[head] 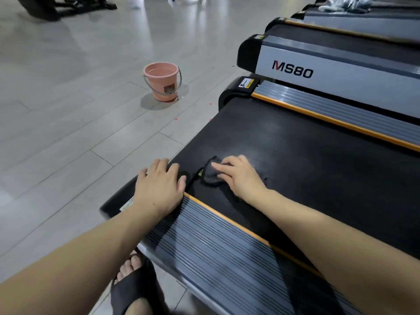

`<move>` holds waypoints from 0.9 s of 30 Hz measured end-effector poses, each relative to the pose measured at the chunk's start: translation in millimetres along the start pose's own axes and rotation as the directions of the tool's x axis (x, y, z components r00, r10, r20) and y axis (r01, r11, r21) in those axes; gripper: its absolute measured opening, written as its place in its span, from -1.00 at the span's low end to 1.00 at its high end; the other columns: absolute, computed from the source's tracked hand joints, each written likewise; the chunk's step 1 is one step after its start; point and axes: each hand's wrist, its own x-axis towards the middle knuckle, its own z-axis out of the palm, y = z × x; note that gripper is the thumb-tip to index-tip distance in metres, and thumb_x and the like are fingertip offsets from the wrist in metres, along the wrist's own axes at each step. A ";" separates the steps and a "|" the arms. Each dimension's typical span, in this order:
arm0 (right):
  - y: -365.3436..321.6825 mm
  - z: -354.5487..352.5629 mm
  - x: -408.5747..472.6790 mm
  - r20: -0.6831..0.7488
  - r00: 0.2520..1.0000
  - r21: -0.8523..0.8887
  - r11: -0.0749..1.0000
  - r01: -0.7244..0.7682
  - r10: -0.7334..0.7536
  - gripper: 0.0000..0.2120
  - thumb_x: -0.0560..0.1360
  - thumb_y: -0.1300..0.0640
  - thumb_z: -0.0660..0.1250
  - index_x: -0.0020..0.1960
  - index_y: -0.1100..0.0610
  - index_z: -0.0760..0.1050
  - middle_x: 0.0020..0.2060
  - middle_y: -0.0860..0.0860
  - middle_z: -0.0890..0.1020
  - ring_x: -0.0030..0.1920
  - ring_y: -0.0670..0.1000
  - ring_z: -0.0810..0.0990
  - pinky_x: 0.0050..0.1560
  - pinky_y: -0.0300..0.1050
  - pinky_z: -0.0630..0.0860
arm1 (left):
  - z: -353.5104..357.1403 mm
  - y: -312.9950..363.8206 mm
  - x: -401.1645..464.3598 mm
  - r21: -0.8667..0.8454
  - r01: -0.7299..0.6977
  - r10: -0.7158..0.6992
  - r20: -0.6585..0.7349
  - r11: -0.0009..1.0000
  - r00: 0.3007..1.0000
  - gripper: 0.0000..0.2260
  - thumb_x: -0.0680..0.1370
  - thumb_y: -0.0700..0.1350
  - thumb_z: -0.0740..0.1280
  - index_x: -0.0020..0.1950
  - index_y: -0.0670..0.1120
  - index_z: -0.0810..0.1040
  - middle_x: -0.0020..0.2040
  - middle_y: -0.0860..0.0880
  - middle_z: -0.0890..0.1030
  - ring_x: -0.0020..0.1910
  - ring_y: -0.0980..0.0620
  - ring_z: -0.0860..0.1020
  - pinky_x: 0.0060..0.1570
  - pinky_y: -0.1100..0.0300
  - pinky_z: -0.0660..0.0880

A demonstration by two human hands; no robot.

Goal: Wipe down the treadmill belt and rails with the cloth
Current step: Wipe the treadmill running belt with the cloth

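Observation:
A dark grey cloth (210, 172) lies on the black treadmill belt (295, 144) near its rear end. My right hand (238, 176) presses flat on the cloth with straight fingers. My left hand (160, 185) rests flat on the rear end of the near ribbed grey rail (204, 242), which has an orange strip along the belt. The far rail (341, 110) runs along the belt's other side. A faint damp sheen shows on the belt beyond the cloth.
A pink bucket (162, 81) with a metal handle stands on the grey tiled floor (68, 110) to the left. More treadmills, one marked MS80 (293, 69), line up on the right. My foot in a black sandal (134, 285) is beside the near rail.

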 end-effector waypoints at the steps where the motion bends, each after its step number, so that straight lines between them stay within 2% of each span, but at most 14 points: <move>1: 2.1 7.2 21.0 -0.022 0.995 -0.001 0.996 -0.094 0.094 -0.74 0.56 0.04 0.35 0.24 -0.03 0.62 0.01 -0.01 0.60 -0.07 0.08 0.41 -0.02 0.06 0.53 | -1.9 -2.6 3.1 0.002 -0.004 0.004 0.014 1.000 1.000 -0.63 0.65 0.16 0.05 0.31 0.02 0.47 0.38 -0.04 0.45 0.40 -0.06 0.36 0.34 -0.11 0.34; 4: 8.0 24.2 66.9 -0.017 0.917 0.040 0.916 -0.399 0.400 -0.72 0.58 -0.01 0.33 0.28 -0.14 0.57 0.04 -0.05 0.52 -0.05 -0.03 0.28 0.09 0.03 0.49 | -6.8 -9.5 11.7 0.032 -0.036 0.034 0.055 0.999 0.998 -0.60 0.65 0.18 0.02 0.35 0.04 0.43 0.41 -0.04 0.41 0.42 -0.06 0.34 0.35 -0.11 0.34; 6: 1.8 26.7 69.0 -0.019 0.901 0.040 0.901 -0.432 0.433 -0.72 0.57 -0.01 0.33 0.26 -0.15 0.58 0.02 -0.06 0.50 -0.04 -0.05 0.27 0.09 0.00 0.48 | -8.6 -16.5 18.2 0.054 -0.064 0.060 0.069 0.996 0.996 -0.61 0.65 0.18 0.02 0.34 0.04 0.43 0.40 -0.04 0.41 0.42 -0.06 0.34 0.31 -0.11 0.35; 9: -21.8 9.6 31.5 -0.013 0.983 0.076 0.980 -0.182 0.184 -0.71 0.53 0.09 0.42 0.25 -0.04 0.62 -0.04 -0.04 0.56 -0.04 -0.04 0.34 0.02 -0.07 0.47 | -8.3 -31.2 28.4 0.049 -0.052 0.048 0.087 0.997 0.995 -0.58 0.65 0.19 0.00 0.35 0.02 0.42 0.40 -0.05 0.42 0.41 -0.08 0.36 0.30 -0.11 0.37; 11: -34.5 -1.6 0.6 0.037 0.999 0.095 0.995 0.011 -0.014 -0.69 0.53 0.08 0.42 0.27 -0.03 0.61 0.00 -0.04 0.56 -0.03 -0.05 0.37 0.03 -0.16 0.44 | -7.5 -39.0 36.4 0.019 -0.003 0.001 0.096 1.000 0.995 -0.56 0.65 0.21 -0.01 0.37 0.02 0.42 0.39 -0.04 0.43 0.39 -0.09 0.38 0.30 -0.10 0.37; 13: -26.0 -4.2 -4.0 0.074 0.990 0.093 0.989 0.115 -0.122 -0.68 0.55 0.05 0.39 0.29 -0.02 0.59 0.02 -0.04 0.55 -0.03 0.00 0.42 0.03 -0.19 0.43 | -6.3 -41.7 42.7 -0.019 0.037 -0.035 0.098 0.999 0.995 -0.55 0.66 0.21 -0.02 0.39 0.02 0.41 0.38 -0.04 0.45 0.38 -0.10 0.39 0.29 -0.09 0.36; 15: -5.2 4.2 21.6 0.084 0.986 0.024 0.990 0.142 -0.143 -0.70 0.56 0.03 0.36 0.29 -0.03 0.59 0.00 -0.01 0.57 -0.06 0.07 0.46 0.01 -0.12 0.45 | -6.9 -41.4 48.2 -0.046 0.046 -0.041 0.097 0.998 0.994 -0.54 0.66 0.22 -0.02 0.40 0.03 0.41 0.38 -0.04 0.46 0.36 -0.10 0.41 0.27 -0.09 0.35; 16: 8.5 11.8 41.7 0.055 0.995 -0.021 0.996 0.089 -0.088 -0.71 0.56 0.05 0.37 0.27 -0.04 0.60 -0.01 0.02 0.58 -0.07 0.13 0.48 0.01 -0.05 0.47 | -8.3 -41.1 50.9 -0.065 0.048 -0.042 0.096 0.997 0.995 -0.54 0.66 0.22 -0.03 0.41 0.03 0.40 0.38 -0.03 0.46 0.36 -0.10 0.42 0.27 -0.10 0.36; 18: 30.1 20.6 86.0 -0.038 0.987 -0.072 0.985 -0.157 0.155 -0.72 0.56 0.07 0.37 0.26 -0.06 0.60 0.00 0.05 0.57 -0.03 0.20 0.47 0.06 0.05 0.49 | -9.8 -40.4 53.9 -0.101 0.043 -0.031 0.117 0.994 0.993 -0.51 0.65 0.26 -0.04 0.44 0.05 0.39 0.39 -0.03 0.45 0.36 -0.09 0.42 0.25 -0.10 0.37; 20: 37.0 28.0 115.5 -0.053 0.919 -0.097 0.914 -0.394 0.390 -0.73 0.60 0.04 0.30 0.28 -0.09 0.57 0.02 0.02 0.51 0.04 0.15 0.39 0.13 0.10 0.46 | -6.7 -39.6 55.0 -0.098 -0.014 0.029 0.154 0.995 0.988 -0.49 0.63 0.31 -0.05 0.42 0.08 0.39 0.39 -0.01 0.45 0.36 -0.08 0.42 0.25 -0.10 0.36; 22: 26.1 33.5 122.2 -0.078 0.893 -0.131 0.884 -0.450 0.443 -0.75 0.60 0.05 0.28 0.25 -0.09 0.56 -0.01 0.01 0.48 0.03 0.11 0.35 0.10 0.11 0.48 | -1.7 -40.5 55.5 -0.079 -0.081 0.093 0.174 0.994 0.980 -0.48 0.61 0.35 -0.06 0.39 0.11 0.39 0.37 0.00 0.46 0.36 -0.07 0.42 0.27 -0.10 0.36; 24: 5.6 35.7 108.5 -0.102 0.925 -0.092 0.922 -0.375 0.366 -0.75 0.58 0.07 0.33 0.23 -0.07 0.58 -0.03 0.01 0.50 0.01 0.11 0.37 0.03 0.08 0.50 | 2.9 -41.2 57.4 -0.070 -0.118 0.128 0.174 0.991 0.976 -0.48 0.60 0.35 -0.05 0.39 0.12 0.38 0.37 0.00 0.46 0.36 -0.07 0.41 0.27 -0.11 0.37; 27: -20.3 39.6 72.1 -0.040 0.995 -0.021 0.996 -0.090 0.089 -0.70 0.55 0.07 0.38 0.28 -0.04 0.59 -0.02 0.02 0.54 -0.01 0.10 0.43 -0.02 -0.05 0.46 | 3.3 -43.0 62.3 -0.104 -0.096 0.113 0.174 0.990 0.978 -0.49 0.61 0.32 -0.04 0.45 0.14 0.34 0.40 0.01 0.44 0.39 -0.07 0.39 0.30 -0.11 0.37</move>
